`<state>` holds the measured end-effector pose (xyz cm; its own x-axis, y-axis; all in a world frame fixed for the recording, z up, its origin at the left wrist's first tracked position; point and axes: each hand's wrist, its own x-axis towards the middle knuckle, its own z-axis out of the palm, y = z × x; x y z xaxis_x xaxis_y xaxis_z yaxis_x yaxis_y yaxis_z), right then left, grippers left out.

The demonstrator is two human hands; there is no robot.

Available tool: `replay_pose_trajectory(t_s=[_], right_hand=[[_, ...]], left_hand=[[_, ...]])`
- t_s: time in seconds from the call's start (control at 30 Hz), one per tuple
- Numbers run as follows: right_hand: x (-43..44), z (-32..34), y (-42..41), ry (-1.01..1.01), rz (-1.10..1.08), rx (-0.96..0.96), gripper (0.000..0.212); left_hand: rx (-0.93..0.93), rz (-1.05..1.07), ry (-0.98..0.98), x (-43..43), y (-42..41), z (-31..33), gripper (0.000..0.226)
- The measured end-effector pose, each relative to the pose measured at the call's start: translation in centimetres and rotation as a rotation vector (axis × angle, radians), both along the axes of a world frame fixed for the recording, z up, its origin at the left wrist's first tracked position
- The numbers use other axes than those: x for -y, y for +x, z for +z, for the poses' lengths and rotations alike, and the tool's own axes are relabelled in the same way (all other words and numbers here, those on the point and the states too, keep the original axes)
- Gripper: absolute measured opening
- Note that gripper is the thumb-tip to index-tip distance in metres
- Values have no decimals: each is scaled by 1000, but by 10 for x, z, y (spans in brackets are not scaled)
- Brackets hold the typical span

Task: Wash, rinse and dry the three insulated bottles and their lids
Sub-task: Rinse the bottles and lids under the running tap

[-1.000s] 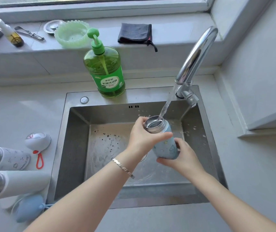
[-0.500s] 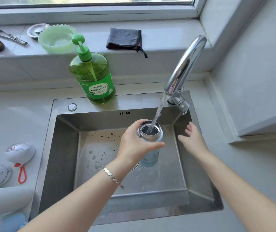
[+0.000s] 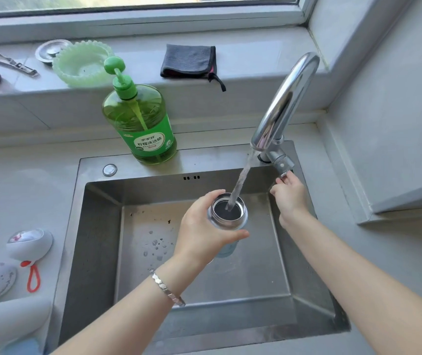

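Pale-blue steel-necked insulated bottle [image 3: 228,221] upright over steel sink [image 3: 97,239], near back-right corner, under tap stream [image 3: 240,183]. Left grip [image 3: 199,231] wraps neck. Right grip [image 3: 290,198] at chrome lever [image 3: 280,162], closure cannot tell. Hold mouth centred; stop before overflow.

Single head-worn wide-angle view, close above the sink [image 3: 99,239], forward and down toward the windowsill [image 3: 256,57]
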<state>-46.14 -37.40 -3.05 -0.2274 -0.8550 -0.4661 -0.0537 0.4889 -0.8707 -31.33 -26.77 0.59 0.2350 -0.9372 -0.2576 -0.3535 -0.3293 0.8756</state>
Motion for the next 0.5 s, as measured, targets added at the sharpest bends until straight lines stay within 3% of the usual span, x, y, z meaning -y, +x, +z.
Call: replay_pose_trajectory(t_s=[0.13,0.27,0.33,0.4,0.5], right_hand=[[2,7,-3,16,196,24,71],[-28,28,-23,-25,620,-161,86],[-59,38,-21,-58,802,-148,102],[-92,46,-10,-120,808,-88,104],[-124,49,-2,-281,621,-140,80]], left_hand=[[6,25,-20,0,1,9,69],[-13,27,-44,-1,-1,17,71],[-50,23,-60,-5,-4,25,69],[-99,18,-68,-11,-8,31,68],[-143,-30,-40,-30,-12,42,74]])
